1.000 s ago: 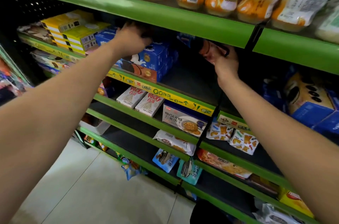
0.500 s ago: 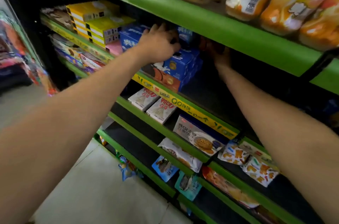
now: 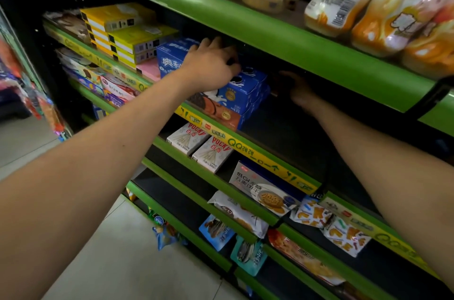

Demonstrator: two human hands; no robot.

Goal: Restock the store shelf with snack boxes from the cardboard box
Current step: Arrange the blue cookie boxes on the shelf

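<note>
A stack of blue snack boxes [image 3: 245, 93] lies on the second green shelf [image 3: 248, 150], over a brown box [image 3: 221, 113]. My left hand [image 3: 211, 64] rests on top of the stack, its fingers curled over the far edge of the uppermost blue box. My right hand [image 3: 298, 93] reaches deep into the dark shelf space just right of the stack. Shadow hides its fingers, so I cannot tell whether it holds anything. The cardboard box is out of view.
Yellow boxes [image 3: 127, 32] and a pink box [image 3: 149, 70] sit left of the blue stack. Bagged snacks [image 3: 393, 5] fill the top shelf. White Pocky boxes [image 3: 199, 145] and biscuit packs [image 3: 262, 189] lie on lower shelves. Bare black shelf [image 3: 294, 132] stretches right of the stack.
My right hand, which held a dark reddish pack at the shelf front, has gone deeper into the shadow beside the stack. My left hand stays on the top blue box. The view shifted left.
</note>
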